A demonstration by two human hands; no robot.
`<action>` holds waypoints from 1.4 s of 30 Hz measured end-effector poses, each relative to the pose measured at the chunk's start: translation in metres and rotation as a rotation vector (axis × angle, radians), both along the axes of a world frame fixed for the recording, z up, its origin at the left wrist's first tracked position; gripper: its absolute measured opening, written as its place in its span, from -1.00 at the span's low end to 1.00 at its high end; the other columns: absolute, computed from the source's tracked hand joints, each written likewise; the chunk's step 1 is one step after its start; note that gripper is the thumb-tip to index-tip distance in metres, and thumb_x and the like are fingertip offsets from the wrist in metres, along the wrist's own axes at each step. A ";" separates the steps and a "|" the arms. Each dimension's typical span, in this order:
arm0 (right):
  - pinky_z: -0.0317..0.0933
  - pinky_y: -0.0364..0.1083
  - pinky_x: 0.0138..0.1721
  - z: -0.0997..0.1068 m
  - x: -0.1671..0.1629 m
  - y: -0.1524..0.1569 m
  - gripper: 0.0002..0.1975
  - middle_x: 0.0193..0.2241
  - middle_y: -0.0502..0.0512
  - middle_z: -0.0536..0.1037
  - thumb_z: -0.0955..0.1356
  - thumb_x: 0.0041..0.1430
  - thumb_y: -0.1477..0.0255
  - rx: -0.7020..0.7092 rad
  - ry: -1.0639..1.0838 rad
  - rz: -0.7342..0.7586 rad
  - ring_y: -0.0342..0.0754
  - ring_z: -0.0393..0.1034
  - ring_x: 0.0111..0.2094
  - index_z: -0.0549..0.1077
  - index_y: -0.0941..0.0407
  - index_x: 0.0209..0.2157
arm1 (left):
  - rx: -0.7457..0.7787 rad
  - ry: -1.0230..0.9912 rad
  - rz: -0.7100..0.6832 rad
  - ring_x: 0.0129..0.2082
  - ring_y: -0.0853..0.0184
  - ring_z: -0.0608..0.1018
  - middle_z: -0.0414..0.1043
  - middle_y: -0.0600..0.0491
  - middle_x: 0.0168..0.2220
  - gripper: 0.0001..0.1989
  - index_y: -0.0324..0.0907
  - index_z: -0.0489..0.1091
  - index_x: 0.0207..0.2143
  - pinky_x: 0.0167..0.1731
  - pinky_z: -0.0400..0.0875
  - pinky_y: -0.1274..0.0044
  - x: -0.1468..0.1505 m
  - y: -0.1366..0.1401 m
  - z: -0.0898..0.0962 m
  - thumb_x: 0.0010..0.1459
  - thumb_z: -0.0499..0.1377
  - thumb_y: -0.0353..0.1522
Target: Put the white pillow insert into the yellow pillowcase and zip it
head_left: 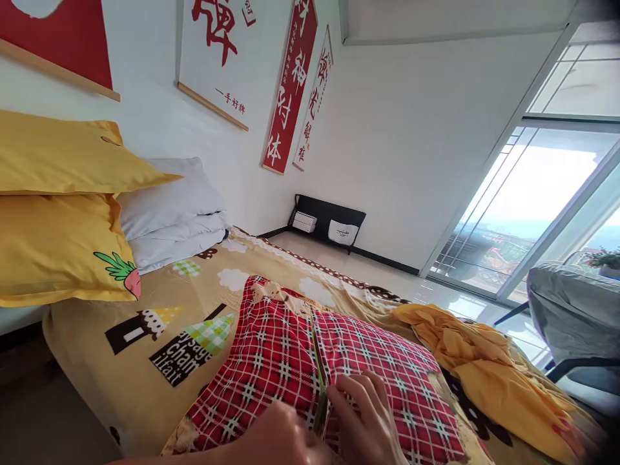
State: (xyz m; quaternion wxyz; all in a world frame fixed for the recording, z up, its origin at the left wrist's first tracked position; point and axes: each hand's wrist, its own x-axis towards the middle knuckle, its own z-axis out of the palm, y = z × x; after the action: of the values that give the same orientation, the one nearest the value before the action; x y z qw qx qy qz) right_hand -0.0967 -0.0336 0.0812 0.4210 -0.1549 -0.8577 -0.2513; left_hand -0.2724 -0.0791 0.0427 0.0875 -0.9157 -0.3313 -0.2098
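A red plaid pillowcase [271, 352] with beige printed ends lies plump on the bed. A narrow slit [320, 378] runs along its middle, and something green shows inside. My right hand [365, 413] is at the slit's right edge, with its fingers bent together over the cloth. Close to the near end of the slit, my left hand [285, 436] is closed in a fist and slightly blurred; its fingertips are partly hidden. Both hands touch the plaid cloth.
The bed has a tan patterned blanket [116, 387]. Yellow pillows [58, 245] are stacked over white pillows [169, 200] at the left. Crumpled yellow cloth [475, 361] lies at the right. Beyond are a black rack [329, 216], a grey-covered chair [576, 316] and a glass door [523, 213].
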 end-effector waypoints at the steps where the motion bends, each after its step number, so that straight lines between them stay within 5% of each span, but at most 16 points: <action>1: 0.14 0.02 -0.12 0.002 0.001 0.001 -0.78 -0.31 0.14 0.43 0.17 0.25 0.57 0.006 -0.006 0.002 -0.08 0.31 -0.28 0.41 0.20 -0.21 | 0.010 -0.056 0.053 -0.61 0.40 0.32 0.32 0.10 -0.61 -0.81 -0.18 0.30 -0.55 -0.52 0.30 0.52 -0.004 0.003 0.015 0.14 0.10 -0.39; 3: 0.15 0.01 -0.12 0.004 0.001 0.003 -0.78 -0.33 0.13 0.43 0.17 0.24 0.57 0.012 -0.003 0.006 -0.09 0.32 -0.29 0.41 0.19 -0.21 | 0.010 -0.185 0.188 -0.40 0.32 0.42 0.41 0.04 -0.44 -0.92 -0.20 0.34 -0.42 -0.31 0.37 0.46 -0.012 0.012 0.042 0.11 0.07 -0.43; 6: 0.17 -0.01 -0.16 0.004 -0.002 0.007 -0.79 -0.38 0.10 0.42 0.16 0.23 0.57 0.007 0.050 0.016 -0.11 0.31 -0.33 0.40 0.15 -0.29 | -0.037 -0.272 0.276 -0.15 0.27 0.44 0.45 -0.02 -0.21 -0.80 -0.21 0.37 -0.24 -0.05 0.33 0.39 -0.020 0.039 0.061 0.10 0.02 -0.51; 10: 0.21 0.01 -0.24 -0.007 -0.003 0.014 -0.83 -0.39 0.15 0.40 0.20 0.25 0.43 -0.007 0.100 0.031 -0.06 0.31 -0.35 0.39 0.16 -0.30 | -0.103 -0.213 0.264 0.05 0.25 0.38 0.42 -0.07 -0.01 -0.71 -0.24 0.37 -0.08 0.14 0.17 0.33 -0.018 0.079 0.055 0.16 0.00 -0.47; 14: 0.19 0.00 -0.27 -0.020 0.000 0.020 -0.81 -0.40 0.15 0.39 0.20 0.27 0.45 0.005 0.136 0.037 -0.09 0.30 -0.39 0.40 0.17 -0.32 | -0.134 -0.188 0.370 -0.04 0.20 0.43 0.47 -0.10 -0.12 -0.77 -0.25 0.41 -0.20 0.11 0.16 0.23 -0.011 0.093 0.049 0.18 0.00 -0.42; 24: 0.14 0.00 -0.25 -0.018 0.004 0.018 -0.70 -0.40 0.15 0.38 0.20 0.31 0.28 -0.054 0.134 0.060 -0.08 0.30 -0.40 0.43 0.18 -0.33 | -0.310 -0.151 0.041 -0.23 0.38 0.45 0.46 0.08 -0.32 -0.84 -0.21 0.35 -0.46 0.05 0.21 0.45 -0.022 0.088 0.059 0.06 0.01 -0.53; 30: 0.11 0.00 -0.26 -0.020 -0.003 0.017 -0.51 -0.42 0.13 0.37 -0.01 0.40 0.25 -0.064 0.211 0.118 -0.12 0.26 -0.42 0.38 0.20 -0.34 | -0.434 -0.349 -0.119 -0.21 0.41 0.50 0.54 0.11 -0.29 -0.69 -0.17 0.47 -0.37 0.11 0.18 0.47 -0.029 0.070 0.055 -0.03 -0.02 -0.59; 38: 0.10 0.02 -0.23 -0.030 -0.005 0.020 -0.49 -0.39 0.15 0.36 -0.01 0.39 0.20 -0.096 0.213 0.100 -0.09 0.26 -0.40 0.38 0.18 -0.32 | -0.253 -0.599 0.388 -0.02 0.22 0.45 0.46 -0.07 -0.04 -0.65 -0.21 0.40 0.00 0.04 0.28 0.36 -0.019 0.106 0.066 0.15 0.09 -0.37; 42: 0.10 0.02 -0.23 -0.027 -0.004 0.021 -0.53 -0.40 0.15 0.36 -0.01 0.40 0.27 -0.060 0.233 0.108 -0.10 0.26 -0.40 0.38 0.18 -0.32 | -0.275 -0.445 0.461 -0.05 0.18 0.47 0.47 -0.05 -0.10 -0.78 -0.19 0.51 -0.20 0.09 0.20 0.28 -0.010 0.129 0.060 0.14 0.16 -0.30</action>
State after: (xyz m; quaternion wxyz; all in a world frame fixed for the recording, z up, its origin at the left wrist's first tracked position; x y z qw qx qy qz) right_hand -0.1002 -0.0127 0.0545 0.5259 -0.1492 -0.8172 -0.1828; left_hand -0.2829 0.0497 0.1031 -0.0660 -0.7519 -0.5656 -0.3322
